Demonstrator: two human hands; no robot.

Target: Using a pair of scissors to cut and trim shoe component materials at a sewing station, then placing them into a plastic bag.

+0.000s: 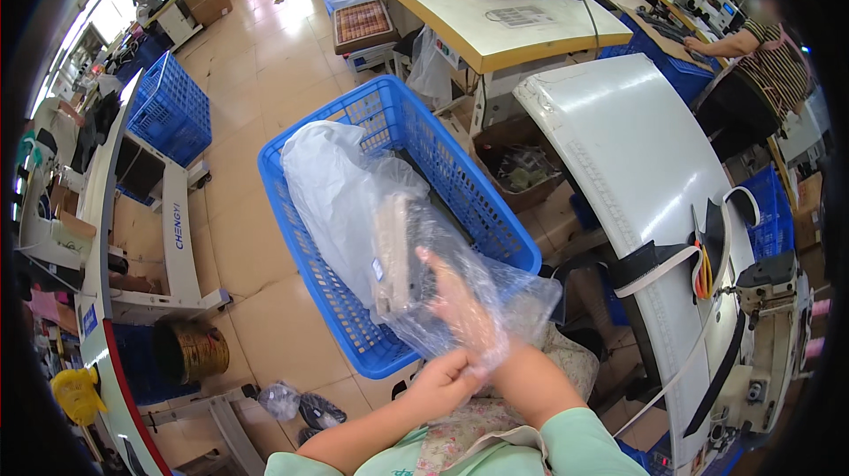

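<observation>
My right hand (462, 306) is inside a clear plastic bag (528, 299), its fingers apart beside a beige folded bundle (391, 250) with a small white label. Plastic film blurs the view of the fingers and the bundle. At the bag's mouth, by my right wrist, my left hand (445, 383) is closed, pinching the film. The bag lies over a large blue plastic basket (395, 91) in front of me. A bulky whitish plastic bag (323, 171) fills the basket's left side, partly under the clear one.
On the right stands a white work table (646, 135) with black and white straps (659, 268), scissors (697, 233) and a sewing machine (769, 317). An open carton (522, 162) sits beside the basket. Another machine table (102, 246) is left; a co-worker (761, 60) stands far right.
</observation>
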